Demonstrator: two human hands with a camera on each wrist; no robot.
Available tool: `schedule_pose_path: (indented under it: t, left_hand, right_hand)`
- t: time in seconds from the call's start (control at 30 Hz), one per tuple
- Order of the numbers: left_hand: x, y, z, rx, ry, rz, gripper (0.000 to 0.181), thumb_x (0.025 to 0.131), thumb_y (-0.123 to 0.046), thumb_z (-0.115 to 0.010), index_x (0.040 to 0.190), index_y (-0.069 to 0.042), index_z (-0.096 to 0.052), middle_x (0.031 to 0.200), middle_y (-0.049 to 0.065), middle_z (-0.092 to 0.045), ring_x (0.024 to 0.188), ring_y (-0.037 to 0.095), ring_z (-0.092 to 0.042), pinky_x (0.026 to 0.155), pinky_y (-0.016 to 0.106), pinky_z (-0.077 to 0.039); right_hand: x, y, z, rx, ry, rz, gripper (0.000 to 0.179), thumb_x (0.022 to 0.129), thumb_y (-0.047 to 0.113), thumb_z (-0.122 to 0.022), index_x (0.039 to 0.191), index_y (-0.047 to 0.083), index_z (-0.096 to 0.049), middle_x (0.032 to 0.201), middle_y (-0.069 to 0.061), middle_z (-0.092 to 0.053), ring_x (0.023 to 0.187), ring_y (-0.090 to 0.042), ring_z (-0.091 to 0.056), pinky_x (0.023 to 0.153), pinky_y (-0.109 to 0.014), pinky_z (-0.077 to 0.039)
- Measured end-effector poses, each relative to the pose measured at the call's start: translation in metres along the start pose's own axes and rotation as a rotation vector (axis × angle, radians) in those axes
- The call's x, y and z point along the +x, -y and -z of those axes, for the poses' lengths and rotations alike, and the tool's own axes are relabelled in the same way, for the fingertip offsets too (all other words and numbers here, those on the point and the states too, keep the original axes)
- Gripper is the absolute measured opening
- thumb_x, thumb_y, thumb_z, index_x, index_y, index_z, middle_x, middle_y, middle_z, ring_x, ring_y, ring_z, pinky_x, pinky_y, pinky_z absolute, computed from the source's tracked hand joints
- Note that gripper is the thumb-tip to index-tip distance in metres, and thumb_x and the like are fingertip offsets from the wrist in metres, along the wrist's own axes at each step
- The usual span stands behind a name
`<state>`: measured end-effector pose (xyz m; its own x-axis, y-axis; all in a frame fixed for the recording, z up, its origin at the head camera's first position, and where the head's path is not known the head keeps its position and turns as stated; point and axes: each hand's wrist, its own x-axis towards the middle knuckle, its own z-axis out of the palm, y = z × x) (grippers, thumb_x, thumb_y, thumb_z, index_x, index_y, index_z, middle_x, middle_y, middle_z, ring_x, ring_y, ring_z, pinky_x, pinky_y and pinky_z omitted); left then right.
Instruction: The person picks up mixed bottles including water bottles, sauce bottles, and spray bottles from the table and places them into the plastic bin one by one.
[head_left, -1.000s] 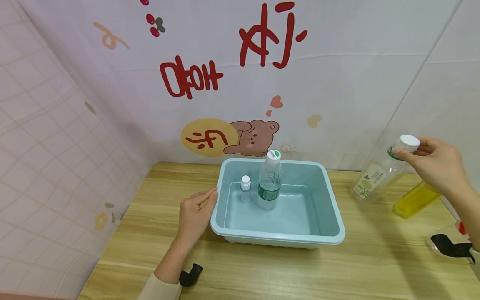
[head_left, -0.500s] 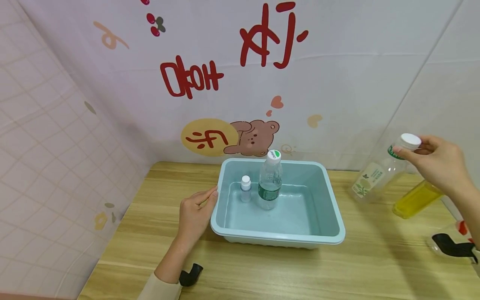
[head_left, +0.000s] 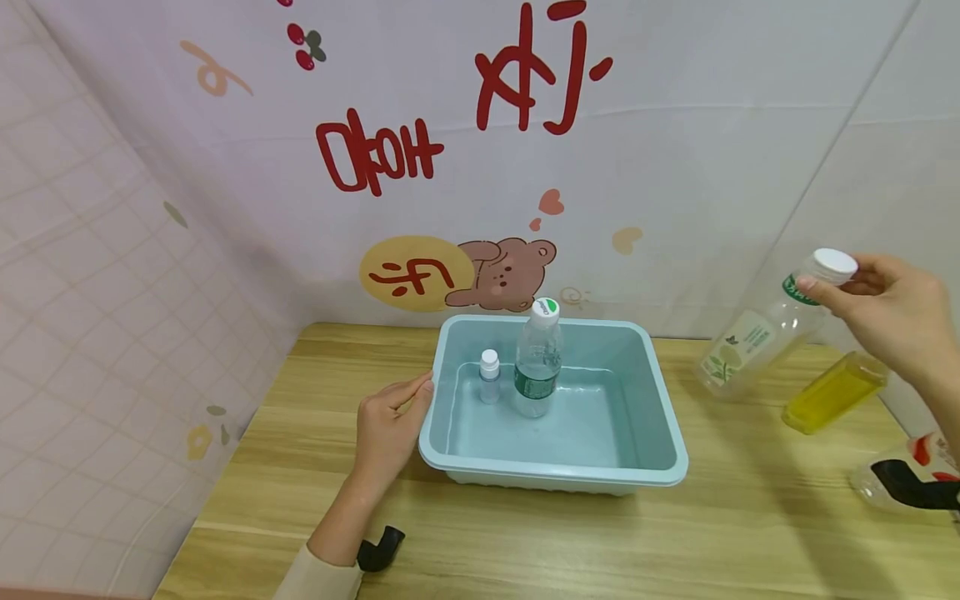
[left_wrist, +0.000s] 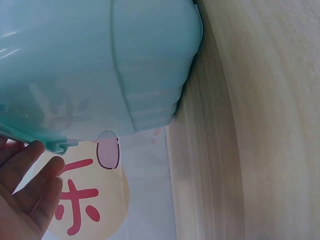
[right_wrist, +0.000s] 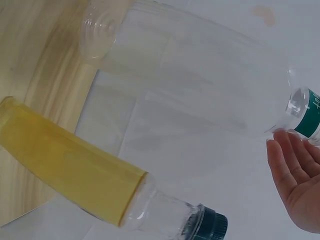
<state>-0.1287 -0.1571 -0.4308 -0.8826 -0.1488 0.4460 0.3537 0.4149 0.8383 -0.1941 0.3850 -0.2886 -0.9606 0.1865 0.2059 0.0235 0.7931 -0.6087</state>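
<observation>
My left hand (head_left: 393,421) pinches the left rim of a light blue plastic basin (head_left: 555,477); in the left wrist view its fingers (left_wrist: 42,185) lie at the rim beside the basin's outer wall (left_wrist: 145,65). A small white-capped bottle (head_left: 490,379) and a clear bottle with a green label (head_left: 537,367) stand inside the basin. On the right, my right hand (head_left: 903,312) holds a large clear plastic bottle (head_left: 765,342) by the neck, just under its white cap. That bottle is tilted, its base down to the left. In the right wrist view the fingers (right_wrist: 295,165) touch the neck.
Right of the held bottle is a bottle of yellow liquid (head_left: 834,393); its dark cap (right_wrist: 210,223) shows in the right wrist view. A clear bottle with red marks (head_left: 885,483) is at the right, partly behind the wrist strap. A printed cloth wall (head_left: 675,167) backs the wooden table (head_left: 525,550).
My right hand has moved slightly up and to the right with the clear bottle's neck, showing more of the yellow bottle. The left hand stays on the basin rim.
</observation>
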Motion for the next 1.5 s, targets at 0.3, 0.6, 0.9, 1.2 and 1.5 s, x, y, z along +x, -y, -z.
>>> schedule_pose_path:
  t: [0.3, 0.6, 0.9, 1.2, 1.5]
  left_hand:
    - [-0.001, -0.001, -0.001, -0.004, -0.003, 0.006, 0.019, 0.096, -0.010, -0.076, 0.115, -0.006, -0.081, 0.107, 0.008, -0.079, 0.100, 0.022, -0.076, 0.080, 0.025, -0.059]
    - [0.000, 0.001, -0.001, -0.005, -0.003, 0.001, 0.020, 0.097, -0.011, -0.076, 0.115, -0.007, -0.081, 0.108, 0.007, -0.079, 0.100, 0.021, -0.075, 0.080, 0.026, -0.059]
    - [0.000, 0.003, -0.001, -0.020, -0.003, 0.012, 0.019, 0.097, -0.012, -0.076, 0.116, -0.008, -0.081, 0.109, 0.008, -0.079, 0.102, 0.021, -0.075, 0.082, 0.024, -0.058]
    - [-0.001, 0.002, -0.002, -0.020, -0.010, 0.008, 0.019, 0.098, -0.011, -0.075, 0.116, -0.007, -0.081, 0.110, 0.009, -0.078, 0.101, 0.023, -0.075, 0.081, 0.021, -0.058]
    - [0.000, 0.002, -0.002, -0.008, -0.016, -0.001, 0.019, 0.097, -0.010, -0.076, 0.115, -0.006, -0.081, 0.111, 0.010, -0.078, 0.103, 0.024, -0.075, 0.083, 0.018, -0.056]
  right_hand:
    - [0.000, 0.016, 0.006, 0.033, -0.037, 0.041, 0.059, 0.103, 0.040, -0.067, 0.148, 0.004, -0.053, 0.096, 0.033, -0.050, 0.075, 0.017, -0.047, 0.066, -0.008, -0.036]
    - [-0.001, 0.033, 0.014, 0.233, -0.168, 0.129, 0.036, 0.101, 0.014, -0.070, 0.107, 0.046, -0.054, 0.095, 0.038, -0.054, 0.086, 0.013, -0.051, 0.073, 0.001, -0.039]
    - [-0.002, 0.047, 0.020, 0.310, -0.214, 0.165, 0.042, 0.101, 0.006, -0.068, 0.110, 0.044, -0.054, 0.100, 0.034, -0.055, 0.087, 0.011, -0.053, 0.073, 0.001, -0.042]
    - [-0.003, 0.064, 0.019, 0.385, -0.250, 0.289, 0.044, 0.099, -0.002, -0.067, 0.123, 0.035, -0.066, 0.106, 0.030, -0.063, 0.093, 0.007, -0.057, 0.081, 0.000, -0.043]
    - [-0.002, 0.082, 0.022, 0.430, -0.241, 0.361, 0.044, 0.100, -0.004, -0.064, 0.136, 0.020, -0.066, 0.114, 0.022, -0.065, 0.098, 0.001, -0.058, 0.086, -0.003, -0.044]
